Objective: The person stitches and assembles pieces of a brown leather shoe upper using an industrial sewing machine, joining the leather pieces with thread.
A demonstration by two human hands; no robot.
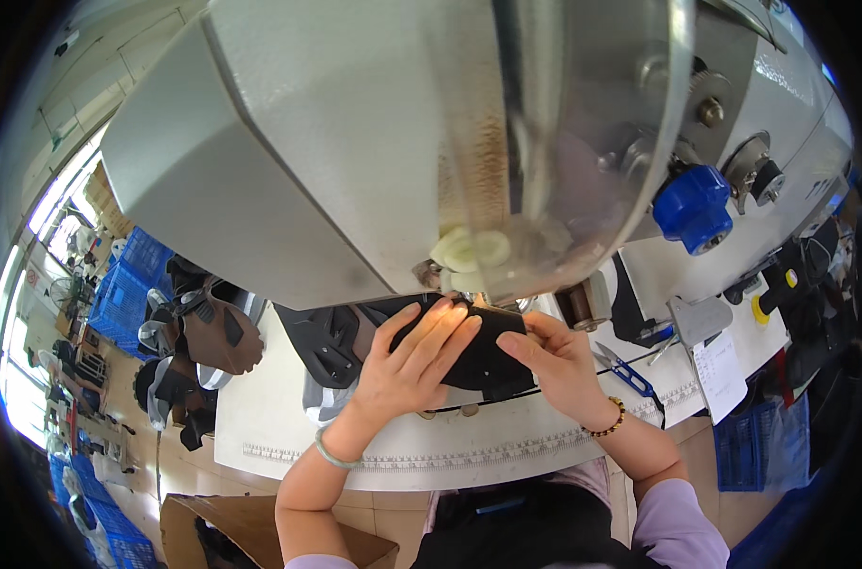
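Note:
A black shoe upper piece [492, 358] lies on the white machine table, beneath the head of a large sewing machine [355, 123]. My left hand [419, 356] rests flat on it, fingers stretched out and close together near the lit needle area. At the piece's right side, my right hand [556, 365] pinches the edge between thumb and fingers. The machine head hides the needle and the far edge of the piece. Beside my left hand lies another black and grey upper part [331, 346] with slots.
Blue-handled snips [630, 376] lie right of my right hand. A paper sheet [720, 375] hangs at the table's right edge. Several brown and black uppers [217, 332] bunch at the left. A ruler strip [469, 455] follows the front edge; a cardboard box [250, 522] stands below.

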